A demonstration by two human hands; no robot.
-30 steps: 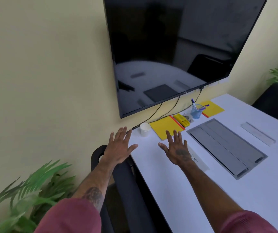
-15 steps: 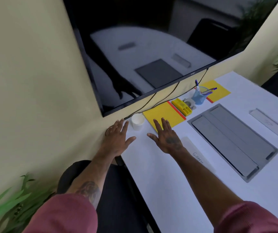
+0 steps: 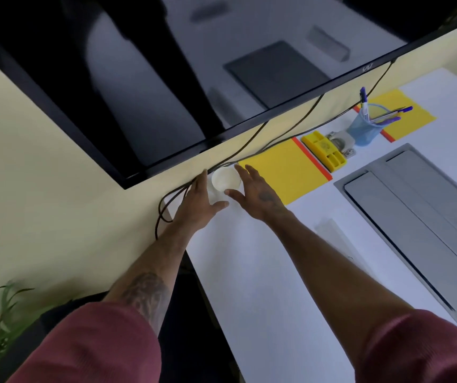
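- The left hand (image 3: 198, 201) is open and flat, with its fingers straight and close together and its thumb spread toward the other hand. It holds nothing.
- The right hand (image 3: 259, 193) is also open, with its fingers extended and its thumb angled inward, and nothing in its grasp.
- The white paper cup (image 3: 226, 179) stands upright between the two hands, just beyond both thumbs. The left fingers run along its left side, and the right thumb tip lies at its near edge. Actual contact cannot be told.
- Black cables (image 3: 249, 152) pass just beyond the left fingertips.
- A yellow sheet (image 3: 285, 172) with an orange edge lies just right of the right hand.
- Farther right are a yellow plastic tray (image 3: 324, 150) and a blue pen holder (image 3: 364, 129).
- The white table (image 3: 249, 272) lies under the right forearm.
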